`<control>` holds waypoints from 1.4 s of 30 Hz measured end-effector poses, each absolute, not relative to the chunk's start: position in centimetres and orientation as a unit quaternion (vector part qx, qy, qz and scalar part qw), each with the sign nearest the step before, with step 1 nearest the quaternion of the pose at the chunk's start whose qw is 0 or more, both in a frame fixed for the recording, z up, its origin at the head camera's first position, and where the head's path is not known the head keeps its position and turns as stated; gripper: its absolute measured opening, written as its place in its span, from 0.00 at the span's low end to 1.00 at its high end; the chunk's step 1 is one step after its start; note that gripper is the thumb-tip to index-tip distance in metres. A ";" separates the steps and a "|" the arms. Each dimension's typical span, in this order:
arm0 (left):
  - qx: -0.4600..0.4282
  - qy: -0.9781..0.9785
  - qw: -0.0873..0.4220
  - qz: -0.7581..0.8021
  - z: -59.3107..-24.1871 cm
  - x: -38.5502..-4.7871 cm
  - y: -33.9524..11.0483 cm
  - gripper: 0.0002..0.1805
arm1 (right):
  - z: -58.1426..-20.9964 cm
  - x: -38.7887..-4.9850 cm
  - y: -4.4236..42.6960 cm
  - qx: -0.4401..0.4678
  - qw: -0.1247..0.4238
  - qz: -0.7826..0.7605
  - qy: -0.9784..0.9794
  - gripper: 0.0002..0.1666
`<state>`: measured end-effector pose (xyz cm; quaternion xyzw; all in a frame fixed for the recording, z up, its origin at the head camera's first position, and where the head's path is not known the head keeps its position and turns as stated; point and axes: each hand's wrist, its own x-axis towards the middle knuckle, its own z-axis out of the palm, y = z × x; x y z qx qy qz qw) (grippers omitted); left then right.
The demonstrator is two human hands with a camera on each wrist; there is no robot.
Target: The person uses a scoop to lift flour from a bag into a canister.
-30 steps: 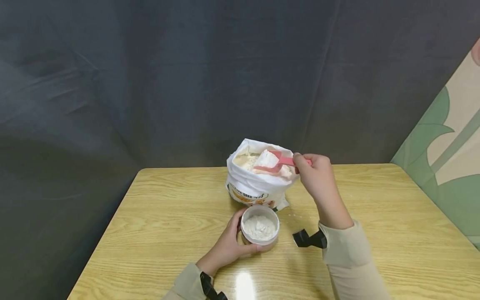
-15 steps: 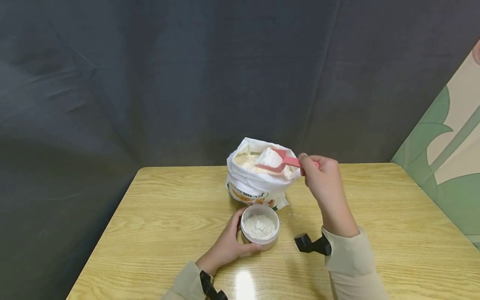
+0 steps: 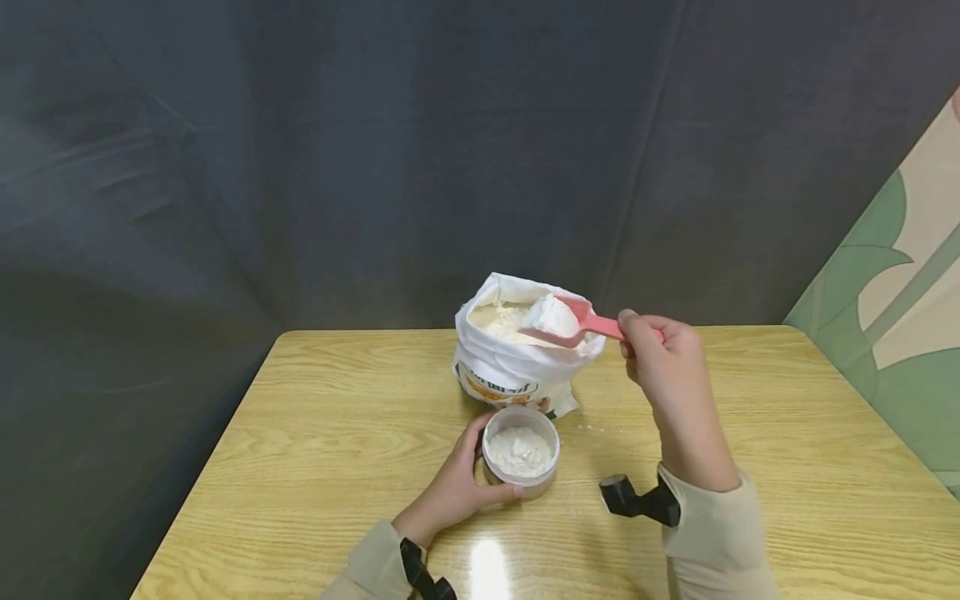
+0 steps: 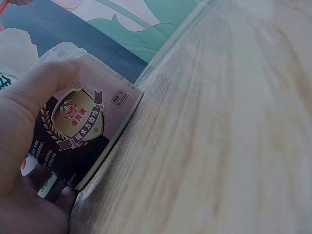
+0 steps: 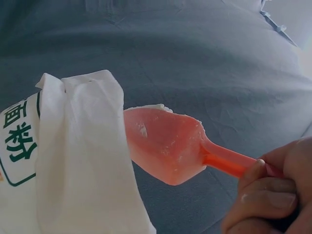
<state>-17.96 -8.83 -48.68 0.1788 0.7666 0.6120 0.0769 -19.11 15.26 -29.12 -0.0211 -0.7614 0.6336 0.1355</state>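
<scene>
My right hand (image 3: 671, 367) grips the handle of a pink scoop (image 3: 576, 332) heaped with white flour. The scoop hangs over the right rim of an open white flour bag (image 3: 517, 364); in the right wrist view its underside (image 5: 168, 146) shows beside the bag (image 5: 92, 156). My left hand (image 3: 453, 492) curls round a round jar (image 3: 538, 487) standing on the table just in front of the bag. White flour lies inside the jar, below its rim. The left wrist view shows the jar's label (image 4: 75, 119) and my left thumb across its side.
The wooden table (image 3: 337, 433) carries the bag and jar, with small specks of flour right of the bag. A dark curtain (image 3: 450, 150) hangs behind its back edge. A patterned panel (image 3: 900, 292) stands along the right side.
My right hand has moved to the right and slightly toward me, drawing the loaded scoop from over the bag's middle to its right rim. The left hand and jar stay put.
</scene>
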 end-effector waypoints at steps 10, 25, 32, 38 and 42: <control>0.178 0.763 0.083 0.615 -48.9 -18.0 -8.8 0.56 | -29.1 -17.8 15.8 -0.031 0.123 0.650 -0.749 0.29; 0.176 0.766 0.083 0.612 -48.8 -17.9 -8.8 0.56 | -29.8 -16.6 16.6 -0.013 0.104 0.690 -0.716 0.26; 0.176 0.772 0.074 0.607 -48.8 -17.9 -8.8 0.57 | -30.7 -16.6 16.9 0.032 0.084 0.725 -0.682 0.26; 0.175 0.770 0.075 0.609 -48.8 -17.8 -8.9 0.57 | -31.2 -16.9 17.1 0.075 0.056 0.742 -0.664 0.27; 0.176 0.770 0.079 0.608 -48.8 -17.8 -8.9 0.57 | -31.6 -17.3 17.2 0.110 0.028 0.749 -0.652 0.28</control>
